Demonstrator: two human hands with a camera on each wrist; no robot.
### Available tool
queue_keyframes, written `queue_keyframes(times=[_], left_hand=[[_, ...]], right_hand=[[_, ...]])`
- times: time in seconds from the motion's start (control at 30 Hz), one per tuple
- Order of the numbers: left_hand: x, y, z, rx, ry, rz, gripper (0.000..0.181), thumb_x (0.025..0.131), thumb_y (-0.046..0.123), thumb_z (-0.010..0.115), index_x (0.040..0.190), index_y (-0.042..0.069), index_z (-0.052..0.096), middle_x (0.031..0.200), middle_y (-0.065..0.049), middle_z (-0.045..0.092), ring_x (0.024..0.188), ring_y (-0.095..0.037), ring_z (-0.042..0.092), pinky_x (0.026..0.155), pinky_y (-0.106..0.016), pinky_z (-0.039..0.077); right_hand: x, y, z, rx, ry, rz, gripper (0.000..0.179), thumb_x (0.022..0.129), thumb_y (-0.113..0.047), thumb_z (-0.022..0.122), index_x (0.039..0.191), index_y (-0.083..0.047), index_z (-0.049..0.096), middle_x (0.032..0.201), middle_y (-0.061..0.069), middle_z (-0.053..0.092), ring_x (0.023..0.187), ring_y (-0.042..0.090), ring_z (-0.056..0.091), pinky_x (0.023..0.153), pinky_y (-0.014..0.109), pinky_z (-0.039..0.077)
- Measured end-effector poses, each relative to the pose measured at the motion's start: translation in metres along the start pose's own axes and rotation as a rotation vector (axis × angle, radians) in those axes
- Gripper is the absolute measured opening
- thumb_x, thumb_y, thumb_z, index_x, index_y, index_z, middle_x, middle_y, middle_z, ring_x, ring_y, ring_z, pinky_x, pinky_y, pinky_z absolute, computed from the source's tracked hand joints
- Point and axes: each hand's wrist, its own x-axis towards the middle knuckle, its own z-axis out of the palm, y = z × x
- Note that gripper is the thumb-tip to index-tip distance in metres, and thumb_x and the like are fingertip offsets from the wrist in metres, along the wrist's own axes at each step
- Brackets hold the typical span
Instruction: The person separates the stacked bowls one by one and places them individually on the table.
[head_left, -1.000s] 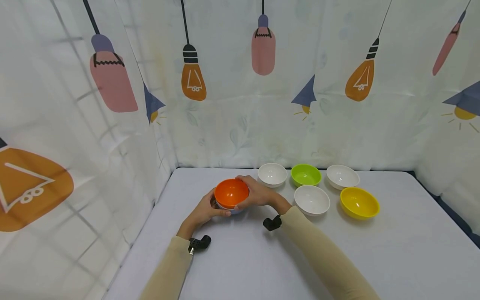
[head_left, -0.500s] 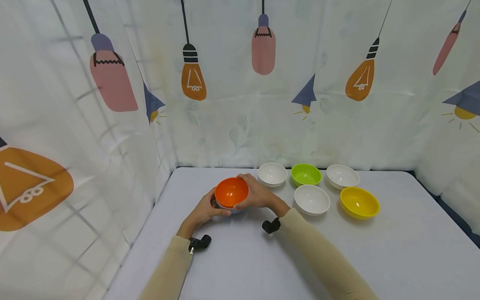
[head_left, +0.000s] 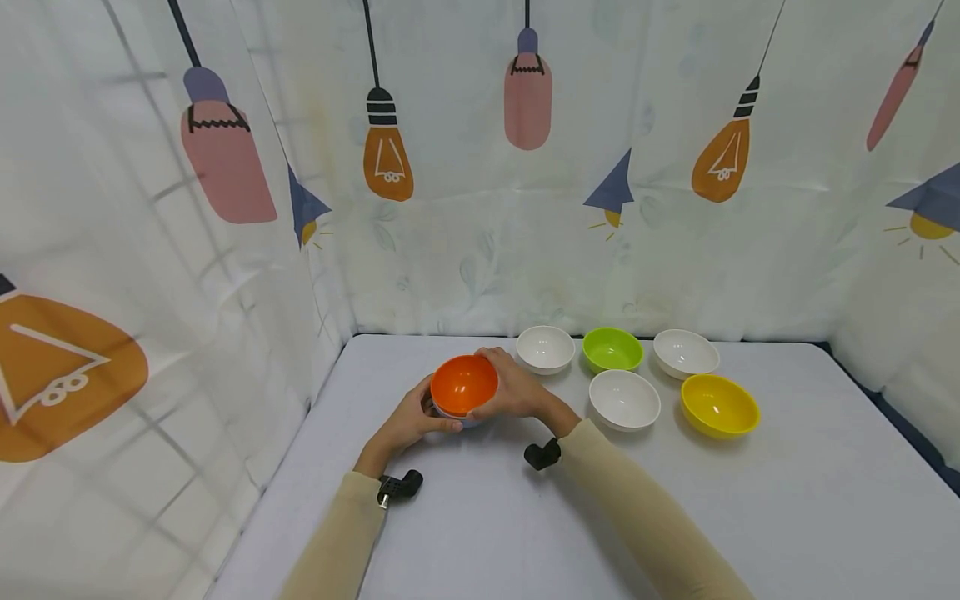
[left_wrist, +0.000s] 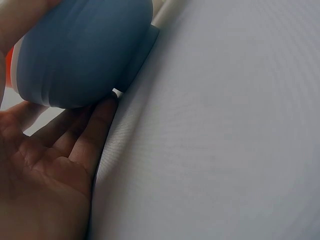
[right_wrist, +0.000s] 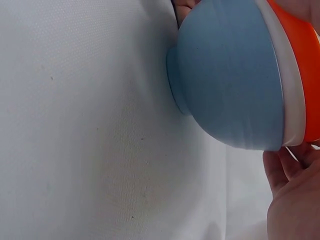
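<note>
An orange bowl sits nested in a blue bowl at the left of the table, with a white band showing between them. My left hand holds the blue bowl from the left, thumb on the near side and fingers curving under its wall. From the right, my right hand grips the orange bowl at its rim, thumb in front and fingers behind. In the left wrist view, the blue bowl's foot is right at the tabletop.
To the right stand a green bowl, a yellow bowl and three white bowls, the nearest white bowl close to my right wrist. A white cloth covers the table. Behind it hangs a printed curtain.
The orange bowl and my right hand rose very slightly in the first half second. Since then both hands and the bowls have stayed nearly still.
</note>
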Motion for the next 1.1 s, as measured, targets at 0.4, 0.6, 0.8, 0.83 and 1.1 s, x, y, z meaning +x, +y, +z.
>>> queue_keyframes(times=[0.4, 0.6, 0.8, 0.83, 1.1], left_hand=[[0.001, -0.001, 0.000, -0.016, 0.009, -0.012, 0.095, 0.078, 0.013, 0.090, 0.156, 0.021, 0.036, 0.158, -0.003, 0.045, 0.147, -0.029, 0.042, 0.125, -0.054, 0.031], [0.001, 0.000, 0.000, 0.002, 0.015, -0.016, 0.096, 0.077, 0.015, 0.091, 0.156, 0.021, 0.036, 0.159, -0.003, 0.044, 0.150, -0.029, 0.040, 0.125, -0.052, 0.029], [0.001, 0.001, 0.001, 0.004, 0.012, -0.021, 0.098, 0.077, 0.015, 0.092, 0.156, 0.022, 0.036, 0.160, -0.002, 0.042, 0.150, -0.028, 0.040, 0.125, -0.051, 0.031], [0.001, 0.001, 0.001, 0.006, 0.012, -0.021, 0.098, 0.077, 0.015, 0.092, 0.157, 0.022, 0.036, 0.160, -0.002, 0.042, 0.149, -0.028, 0.041, 0.125, -0.050, 0.032], [0.003, -0.001, 0.000, 0.015, 0.015, -0.030, 0.100, 0.077, 0.016, 0.092, 0.158, 0.023, 0.033, 0.161, -0.002, 0.040, 0.148, -0.029, 0.042, 0.123, -0.048, 0.035]], right_hand=[[-0.003, -0.007, -0.003, 0.063, 0.048, 0.000, 0.101, 0.070, -0.039, 0.093, 0.151, -0.014, 0.039, 0.144, 0.005, 0.048, 0.126, 0.021, 0.052, 0.103, 0.041, 0.055], [-0.005, -0.010, -0.005, 0.099, 0.068, 0.035, 0.103, 0.070, -0.040, 0.092, 0.153, -0.016, 0.036, 0.144, 0.005, 0.052, 0.127, 0.024, 0.054, 0.103, 0.044, 0.056], [-0.008, -0.011, -0.008, 0.134, 0.105, 0.039, 0.102, 0.070, -0.036, 0.092, 0.153, -0.014, 0.037, 0.145, 0.005, 0.054, 0.126, 0.024, 0.056, 0.102, 0.044, 0.056], [-0.008, -0.011, -0.008, 0.136, 0.116, 0.036, 0.102, 0.070, -0.036, 0.092, 0.153, -0.014, 0.037, 0.145, 0.004, 0.054, 0.126, 0.024, 0.057, 0.102, 0.044, 0.056], [-0.014, -0.011, -0.014, 0.179, 0.180, -0.010, 0.093, 0.070, -0.028, 0.093, 0.147, -0.016, 0.043, 0.140, 0.002, 0.056, 0.124, 0.024, 0.058, 0.102, 0.043, 0.056]])
